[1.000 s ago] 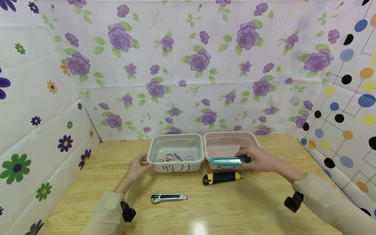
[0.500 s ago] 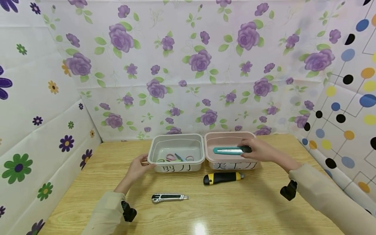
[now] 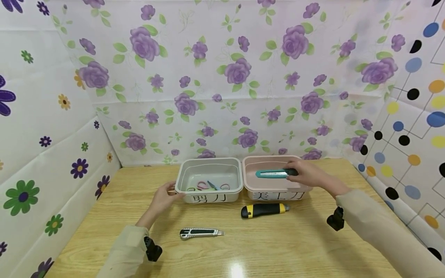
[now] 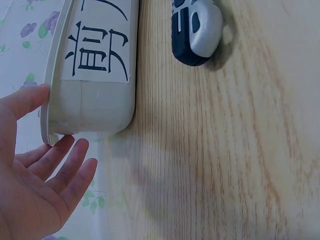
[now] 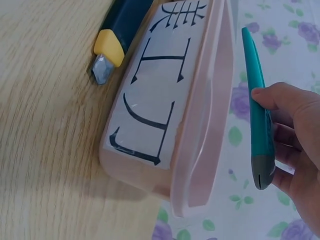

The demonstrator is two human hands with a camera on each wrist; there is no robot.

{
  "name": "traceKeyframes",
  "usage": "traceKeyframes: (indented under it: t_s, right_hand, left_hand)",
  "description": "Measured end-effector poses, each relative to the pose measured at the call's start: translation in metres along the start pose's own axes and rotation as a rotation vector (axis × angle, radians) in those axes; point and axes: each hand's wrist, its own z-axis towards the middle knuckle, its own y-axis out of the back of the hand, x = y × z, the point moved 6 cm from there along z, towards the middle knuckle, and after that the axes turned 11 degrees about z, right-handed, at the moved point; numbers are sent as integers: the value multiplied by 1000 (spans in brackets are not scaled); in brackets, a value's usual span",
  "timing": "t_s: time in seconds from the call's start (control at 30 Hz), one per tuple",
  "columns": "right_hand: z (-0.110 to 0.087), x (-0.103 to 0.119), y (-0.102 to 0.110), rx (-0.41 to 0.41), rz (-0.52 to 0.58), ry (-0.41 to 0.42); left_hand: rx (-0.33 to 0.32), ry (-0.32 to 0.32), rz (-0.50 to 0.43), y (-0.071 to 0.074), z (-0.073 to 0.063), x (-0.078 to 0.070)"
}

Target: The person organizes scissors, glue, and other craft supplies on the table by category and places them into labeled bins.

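Note:
My right hand (image 3: 306, 173) pinches a teal utility knife (image 3: 272, 173) with a dark end between thumb and fingers. It holds the knife level over the pink bin (image 3: 247, 185), above the rim in the right wrist view. At the left, my left hand (image 3: 162, 200) holds the corner of the grey-white bin (image 4: 92, 107), thumb on the rim and fingertips against the end wall. Inside that bin lie several scissors (image 3: 210, 186) with pink, green and blue parts. Both bins carry white labels with black characters on their fronts.
A black and yellow utility knife (image 3: 263, 210) lies just in front of the pink bin. Nearer me, a silver and black utility knife (image 3: 201, 233) rests on the wooden table (image 3: 278, 251). Patterned cloth (image 3: 215, 116) stands behind the bins and along both sides.
My right hand has lifted the teal utility knife back and slightly right, from the pink bin's front edge to over its opening. My left hand stays at the grey-white bin.

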Motion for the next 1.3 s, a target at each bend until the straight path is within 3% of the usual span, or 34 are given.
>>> traceKeyframes:
  t_s: [0.57, 1.3]
  right_hand:
    - [7, -23, -17, -64, -30, 26]
    - [16, -35, -34, -48, 29, -2]
  left_hand:
    - [10, 13, 21, 0, 0, 1]
    - [1, 21, 25, -1, 0, 2]
